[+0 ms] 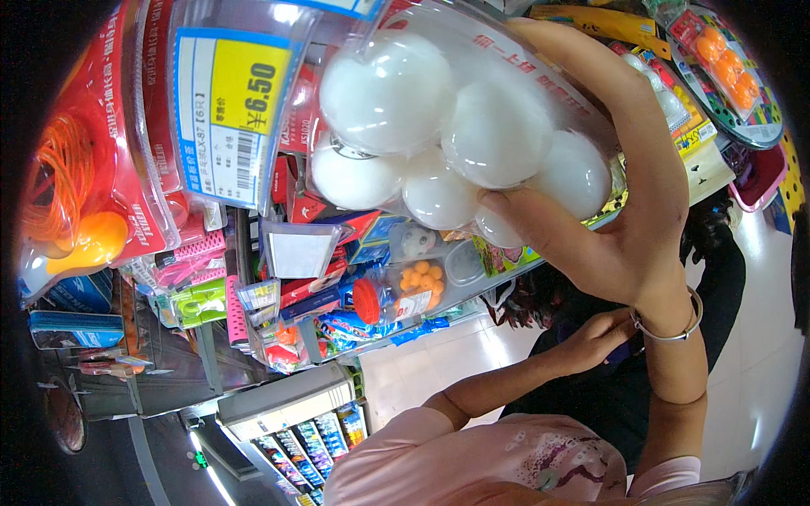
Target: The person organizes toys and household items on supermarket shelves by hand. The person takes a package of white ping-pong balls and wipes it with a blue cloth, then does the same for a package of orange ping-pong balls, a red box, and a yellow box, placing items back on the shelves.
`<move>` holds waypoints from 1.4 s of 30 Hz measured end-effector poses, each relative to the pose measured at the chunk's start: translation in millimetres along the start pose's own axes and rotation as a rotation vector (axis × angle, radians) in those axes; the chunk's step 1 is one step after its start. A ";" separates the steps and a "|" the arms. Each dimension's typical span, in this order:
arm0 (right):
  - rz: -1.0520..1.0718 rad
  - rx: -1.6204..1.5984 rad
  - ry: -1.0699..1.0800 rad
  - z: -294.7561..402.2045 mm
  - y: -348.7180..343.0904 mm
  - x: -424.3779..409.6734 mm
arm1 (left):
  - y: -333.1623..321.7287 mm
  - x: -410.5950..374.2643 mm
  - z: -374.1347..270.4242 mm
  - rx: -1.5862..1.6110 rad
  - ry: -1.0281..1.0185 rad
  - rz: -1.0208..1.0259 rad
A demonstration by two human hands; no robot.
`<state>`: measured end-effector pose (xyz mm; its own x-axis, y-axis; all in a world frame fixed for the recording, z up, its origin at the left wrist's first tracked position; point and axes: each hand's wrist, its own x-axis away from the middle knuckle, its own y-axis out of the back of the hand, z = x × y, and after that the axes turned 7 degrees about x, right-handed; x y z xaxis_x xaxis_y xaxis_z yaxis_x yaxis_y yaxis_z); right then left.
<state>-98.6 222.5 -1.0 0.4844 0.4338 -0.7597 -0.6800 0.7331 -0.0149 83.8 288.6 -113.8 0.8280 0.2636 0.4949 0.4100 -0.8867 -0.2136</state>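
Note:
My right hand (pixel 607 246), with a metal bangle at the wrist, grips a clear plastic pack of white table tennis balls (pixel 497 133). The thumb presses on the near side and the fingers wrap around the far edge. Red writing runs along the pack. Lower down, my left hand (pixel 598 341) is curled in front of my body, partly covered by the right wrist. A dark purple item (pixel 623 354) shows by its fingers; whether it is held is unclear. Close to the pack's left side hangs a price label (pixel 228 114) in a clear holder.
Red packaging with orange cord (pixel 60 167) hangs at left. A red-lidded jar of orange balls (pixel 414 294) stands among boxes on a shelf. At upper right are packed orange balls (pixel 728 66) and a pink basket (pixel 759 183). Stocked shelves (pixel 310 449) rise beyond the tiled floor (pixel 430 373).

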 end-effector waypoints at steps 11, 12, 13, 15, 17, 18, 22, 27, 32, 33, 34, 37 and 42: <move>0.012 0.001 -0.156 12.0 5.7 0.3 | -6.3 -0.1 13.2 -0.038 -0.119 -0.022; 0.009 -0.030 -0.195 11.1 4.2 2.7 | -5.4 -1.2 9.3 -0.017 -0.051 -0.005; 0.007 -0.063 -0.231 10.7 2.0 5.2 | -4.4 -2.1 5.7 0.004 0.015 0.010; 0.004 -0.139 -0.317 7.5 -1.7 9.9 | 0.5 0.7 -11.4 0.033 0.229 0.051; 0.028 -0.141 -0.348 7.7 -4.5 9.8 | 3.5 4.8 -1.9 0.018 0.306 0.041; 0.047 -0.097 -0.334 8.1 -7.6 8.9 | 7.4 7.4 10.0 0.020 0.256 0.046; 0.002 0.061 -0.279 17.7 -13.7 3.2 | 14.2 15.4 7.6 0.077 0.197 0.026; 0.064 0.041 -0.356 18.6 -16.1 8.8 | 22.0 26.6 1.0 0.216 0.112 0.027; 0.100 0.084 -0.386 7.5 -15.4 24.7 | 40.1 42.5 4.7 0.279 0.041 0.021; 0.112 0.136 -0.363 8.8 -13.9 24.9 | 42.2 43.5 9.9 0.289 0.030 0.020; 0.120 0.180 -0.340 8.7 -15.8 26.7 | 45.8 40.8 18.9 0.283 0.011 0.018; 0.113 0.200 -0.390 6.8 -13.8 28.2 | 52.3 47.3 22.2 0.323 -0.030 -0.005; 0.077 0.270 -0.360 6.3 -13.1 25.4 | 58.7 49.3 22.8 0.413 -0.083 -0.038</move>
<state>-74.0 227.2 -16.0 0.6306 0.6121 -0.4772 -0.5768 0.7810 0.2395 157.4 258.2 -121.1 0.8302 0.3383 0.4432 0.5461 -0.6535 -0.5242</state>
